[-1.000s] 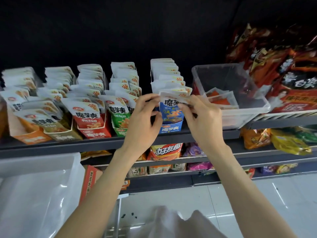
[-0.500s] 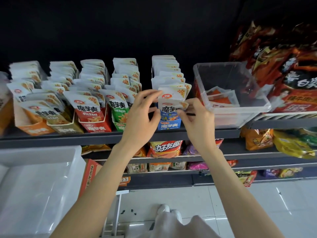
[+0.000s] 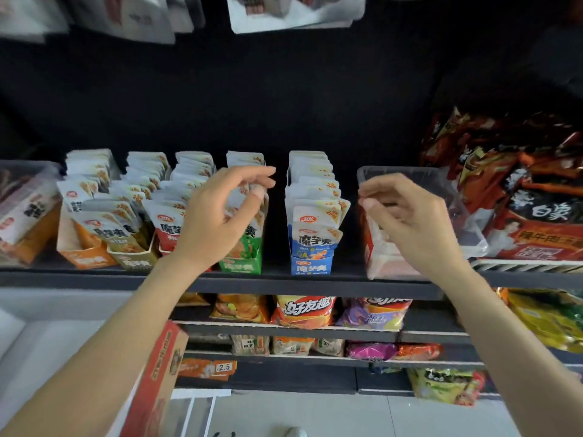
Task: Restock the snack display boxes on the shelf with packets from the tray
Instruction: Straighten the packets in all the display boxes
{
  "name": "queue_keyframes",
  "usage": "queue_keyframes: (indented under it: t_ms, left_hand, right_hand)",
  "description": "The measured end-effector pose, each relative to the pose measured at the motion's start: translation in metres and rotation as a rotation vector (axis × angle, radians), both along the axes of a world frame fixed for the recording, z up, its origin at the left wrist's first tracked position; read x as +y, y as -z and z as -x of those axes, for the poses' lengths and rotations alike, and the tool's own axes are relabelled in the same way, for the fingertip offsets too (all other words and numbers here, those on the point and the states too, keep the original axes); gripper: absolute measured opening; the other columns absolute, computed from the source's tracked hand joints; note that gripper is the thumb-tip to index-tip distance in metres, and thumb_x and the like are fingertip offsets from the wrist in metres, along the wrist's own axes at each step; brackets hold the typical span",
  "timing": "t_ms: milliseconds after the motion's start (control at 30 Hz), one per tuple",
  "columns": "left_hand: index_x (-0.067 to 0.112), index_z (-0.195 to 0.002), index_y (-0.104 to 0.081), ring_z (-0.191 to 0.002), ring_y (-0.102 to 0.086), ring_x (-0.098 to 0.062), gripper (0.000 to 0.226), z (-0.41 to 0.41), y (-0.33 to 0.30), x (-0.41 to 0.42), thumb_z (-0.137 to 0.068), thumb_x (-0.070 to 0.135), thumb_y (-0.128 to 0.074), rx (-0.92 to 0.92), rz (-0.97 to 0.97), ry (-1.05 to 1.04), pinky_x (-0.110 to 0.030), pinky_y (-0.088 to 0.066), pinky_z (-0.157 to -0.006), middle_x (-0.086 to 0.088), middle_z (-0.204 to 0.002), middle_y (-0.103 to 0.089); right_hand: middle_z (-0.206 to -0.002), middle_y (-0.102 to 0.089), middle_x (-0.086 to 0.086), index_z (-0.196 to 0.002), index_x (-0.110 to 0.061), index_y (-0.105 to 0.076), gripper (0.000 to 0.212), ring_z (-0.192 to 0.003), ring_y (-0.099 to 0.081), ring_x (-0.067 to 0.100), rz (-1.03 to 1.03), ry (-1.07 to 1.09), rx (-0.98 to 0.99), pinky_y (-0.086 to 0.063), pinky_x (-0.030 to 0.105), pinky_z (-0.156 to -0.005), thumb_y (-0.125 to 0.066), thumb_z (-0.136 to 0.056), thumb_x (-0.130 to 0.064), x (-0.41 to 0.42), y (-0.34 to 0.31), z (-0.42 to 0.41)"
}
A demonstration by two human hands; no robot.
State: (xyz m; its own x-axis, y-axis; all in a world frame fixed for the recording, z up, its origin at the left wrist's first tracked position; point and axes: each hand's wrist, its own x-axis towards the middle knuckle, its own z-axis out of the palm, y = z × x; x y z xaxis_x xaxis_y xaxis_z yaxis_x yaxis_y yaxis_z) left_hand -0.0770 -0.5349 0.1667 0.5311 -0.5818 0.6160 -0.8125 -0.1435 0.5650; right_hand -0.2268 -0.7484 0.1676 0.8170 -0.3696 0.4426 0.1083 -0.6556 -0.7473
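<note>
A blue display box (image 3: 310, 266) full of white-topped packets (image 3: 315, 239) stands on the dark shelf (image 3: 284, 282), between my hands. My left hand (image 3: 217, 216) hovers in front of the green display box (image 3: 241, 263), fingers curled and apart, holding nothing. My right hand (image 3: 407, 219) is raised in front of the clear plastic tray (image 3: 470, 222), fingers loosely pinched and empty. Red (image 3: 165, 238), olive (image 3: 135, 261) and orange (image 3: 85, 258) display boxes stand in a row to the left, each packed with packets.
Large red snack bags (image 3: 536, 216) are stacked right of the tray. Lower shelves hold chip bags (image 3: 304, 310). A red carton (image 3: 157, 373) and a white bin (image 3: 38, 342) sit at lower left. Packets hang overhead (image 3: 284, 11).
Both hands have let go of the blue packet, which now sits at the front of the blue box. The hands have moved apart, left and right. The camera has tilted up.
</note>
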Motion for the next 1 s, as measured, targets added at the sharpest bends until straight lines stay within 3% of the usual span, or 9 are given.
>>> queue_keyframes:
  t_ms: [200, 333, 467, 533, 633, 700, 800, 900, 1000]
  left_hand:
    - [0.026, -0.121, -0.059, -0.103, -0.056, -0.006, 0.030, -0.059, -0.019, -0.026, -0.092, 0.032, -0.053, -0.188, -0.330, -0.015, -0.032, -0.046, -0.091, 0.017, -0.104, -0.064]
    - [0.027, -0.125, -0.056, -0.103, -0.059, -0.014, 0.034, -0.083, -0.021, -0.059, -0.093, 0.037, -0.055, -0.368, -0.582, -0.067, -0.030, -0.043, -0.083, 0.010, -0.113, -0.064]
    - [0.031, -0.135, -0.045, -0.101, -0.060, -0.016, 0.043, -0.103, -0.022, -0.088, -0.094, 0.045, -0.048, -0.517, -0.796, -0.072, -0.035, -0.051, -0.078, 0.008, -0.124, -0.056]
    - [0.030, -0.138, -0.042, -0.104, -0.060, -0.018, 0.048, -0.111, -0.021, -0.097, -0.094, 0.048, -0.047, -0.509, -0.844, -0.055, -0.037, -0.050, -0.081, 0.007, -0.129, -0.053]
    - [0.025, -0.141, -0.039, -0.107, -0.057, -0.020, 0.057, -0.117, -0.014, -0.105, -0.092, 0.051, -0.049, -0.460, -0.907, -0.027, -0.036, -0.048, -0.087, 0.005, -0.136, -0.045]
    - [0.022, -0.141, -0.040, -0.108, -0.054, -0.018, 0.057, -0.118, -0.011, -0.107, -0.091, 0.046, -0.054, -0.347, -0.873, 0.024, -0.029, -0.041, -0.090, 0.005, -0.135, -0.043]
    - [0.021, -0.140, -0.043, -0.108, -0.051, -0.012, 0.058, -0.118, -0.010, -0.105, -0.088, 0.040, -0.061, -0.253, -0.807, 0.111, -0.023, -0.038, -0.089, 0.006, -0.131, -0.042]
    - [0.019, -0.139, -0.043, -0.108, -0.054, -0.015, 0.061, -0.121, -0.006, -0.103, -0.086, 0.040, -0.064, -0.265, -0.821, 0.096, -0.030, -0.044, -0.092, 0.001, -0.134, -0.042]
    - [0.016, -0.138, -0.045, -0.103, -0.058, -0.018, 0.060, -0.120, -0.006, -0.108, -0.086, 0.038, -0.065, -0.221, -0.847, 0.066, -0.031, -0.047, -0.088, -0.006, -0.127, -0.054]
  right_hand:
    - [-0.107, -0.066, -0.006, -0.108, -0.019, -0.063, 0.020, -0.091, -0.064, 0.000, 0.090, -0.076, 0.126, -0.052, 0.015, -0.079, -0.062, -0.090, -0.010, -0.037, -0.016, -0.064]
    - [-0.115, -0.064, 0.004, -0.125, -0.017, -0.056, 0.034, -0.084, -0.067, 0.012, 0.210, -0.047, 0.321, -0.058, 0.032, -0.073, -0.062, -0.091, -0.021, -0.050, -0.004, -0.108]
    - [-0.108, -0.066, 0.004, -0.136, -0.015, -0.043, 0.049, -0.061, -0.064, 0.009, 0.190, -0.028, 0.486, -0.055, 0.024, -0.056, -0.056, -0.094, -0.036, -0.057, 0.005, -0.133]
    - [-0.111, -0.064, 0.006, -0.140, -0.014, -0.039, 0.053, -0.067, -0.065, 0.012, 0.186, -0.032, 0.519, -0.055, 0.026, -0.060, -0.055, -0.094, -0.038, -0.057, 0.006, -0.141]
    - [-0.126, -0.056, 0.009, -0.141, -0.012, -0.039, 0.055, -0.101, -0.060, 0.019, 0.257, -0.052, 0.536, -0.046, 0.024, -0.082, -0.056, -0.094, -0.035, -0.053, 0.005, -0.149]
    - [-0.128, -0.055, 0.009, -0.140, -0.011, -0.042, 0.054, -0.110, -0.055, 0.019, 0.284, -0.061, 0.523, -0.041, 0.022, -0.088, -0.058, -0.093, -0.033, -0.052, 0.003, -0.153]
    - [-0.127, -0.057, 0.007, -0.137, -0.010, -0.046, 0.056, -0.100, -0.055, 0.011, 0.265, -0.058, 0.490, -0.040, 0.018, -0.086, -0.064, -0.089, -0.031, -0.053, 0.002, -0.154]
    - [-0.131, -0.052, 0.006, -0.141, -0.011, -0.042, 0.063, -0.104, -0.055, 0.014, 0.269, -0.073, 0.528, -0.040, 0.018, -0.086, -0.066, -0.088, -0.035, -0.056, -0.001, -0.156]
    - [-0.121, -0.056, 0.006, -0.129, -0.012, -0.050, 0.045, -0.083, -0.061, 0.011, 0.210, -0.128, 0.585, -0.052, 0.021, -0.073, -0.065, -0.089, -0.029, -0.061, -0.004, -0.158]
